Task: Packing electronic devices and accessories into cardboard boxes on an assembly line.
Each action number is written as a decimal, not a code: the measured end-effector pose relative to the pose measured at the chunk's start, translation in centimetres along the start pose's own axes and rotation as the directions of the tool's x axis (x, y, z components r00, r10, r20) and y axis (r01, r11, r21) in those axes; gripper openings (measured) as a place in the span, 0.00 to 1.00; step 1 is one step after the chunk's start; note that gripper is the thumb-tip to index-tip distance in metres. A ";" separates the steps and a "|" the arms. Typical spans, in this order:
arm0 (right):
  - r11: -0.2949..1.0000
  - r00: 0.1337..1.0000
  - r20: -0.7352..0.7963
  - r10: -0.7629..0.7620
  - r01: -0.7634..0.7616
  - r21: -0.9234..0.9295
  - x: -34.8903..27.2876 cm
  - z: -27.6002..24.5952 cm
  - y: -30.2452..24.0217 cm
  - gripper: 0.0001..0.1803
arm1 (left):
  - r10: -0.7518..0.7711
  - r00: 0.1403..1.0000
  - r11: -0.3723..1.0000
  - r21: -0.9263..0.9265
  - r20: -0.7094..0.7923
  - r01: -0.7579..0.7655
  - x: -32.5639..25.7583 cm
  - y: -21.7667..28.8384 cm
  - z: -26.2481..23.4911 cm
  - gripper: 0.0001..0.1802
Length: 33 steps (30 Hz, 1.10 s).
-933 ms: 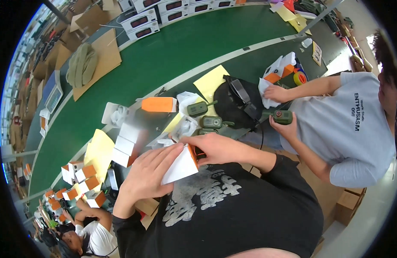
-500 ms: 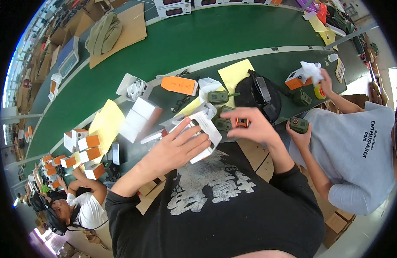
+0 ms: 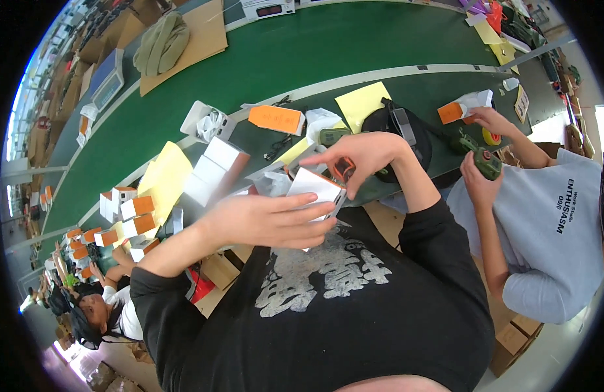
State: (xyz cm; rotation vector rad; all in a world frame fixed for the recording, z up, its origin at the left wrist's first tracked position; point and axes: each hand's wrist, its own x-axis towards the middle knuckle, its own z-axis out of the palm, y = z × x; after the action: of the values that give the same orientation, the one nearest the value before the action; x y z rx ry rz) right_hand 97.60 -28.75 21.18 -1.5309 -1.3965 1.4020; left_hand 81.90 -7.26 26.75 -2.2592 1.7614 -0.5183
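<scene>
My left hand [image 3: 276, 219] lies along a white box [image 3: 318, 186], its fingers spread over the near side and holding it in front of my chest. My right hand [image 3: 374, 157] reaches over the box from the right, index finger stretched across its far side and thumb by its right corner. Between that thumb and finger sits a small orange-and-black object [image 3: 344, 168], whose kind I cannot make out. Crumpled clear plastic [image 3: 270, 184] shows beside the box. Just beyond the right hand lies a green handheld device [image 3: 333, 135], partly covered.
White boxes [image 3: 214, 170] stand left, near an open box [image 3: 207, 123] and yellow paper [image 3: 163, 173]. An orange-sided box [image 3: 276, 119] and black bag [image 3: 403, 134] lie beyond. At right, a co-worker's hand [image 3: 482, 179] holds a green device [image 3: 488, 163]; another person sits left.
My right hand has moved left onto the box, carrying the orange-and-black object. My left hand has shifted down along the box. The co-worker has raised the green device and lowered a hand onto another box.
</scene>
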 end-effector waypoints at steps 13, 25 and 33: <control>0.969 0.927 -0.371 0.048 0.046 0.242 -0.1 9.5 3.3 0.48 | -0.757 0.614 0.365 -0.634 0.224 0.681 -2.7 1.7 0.8 0.29; 0.976 0.816 -0.554 0.164 -0.054 0.209 -0.3 14.6 3.8 0.41 | -0.705 0.546 0.145 -0.662 0.452 0.735 0.7 6.7 2.0 0.30; 0.989 0.770 -0.622 0.142 -0.078 0.129 -0.2 14.9 4.2 0.42 | -0.667 0.626 0.245 -0.674 0.405 0.697 -0.2 6.6 2.4 0.30</control>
State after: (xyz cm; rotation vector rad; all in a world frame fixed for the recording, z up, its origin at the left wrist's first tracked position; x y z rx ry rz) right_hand 84.66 -32.93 13.81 -1.8126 -0.8174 0.8574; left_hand 76.96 -8.80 21.93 -3.6607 0.8592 0.3447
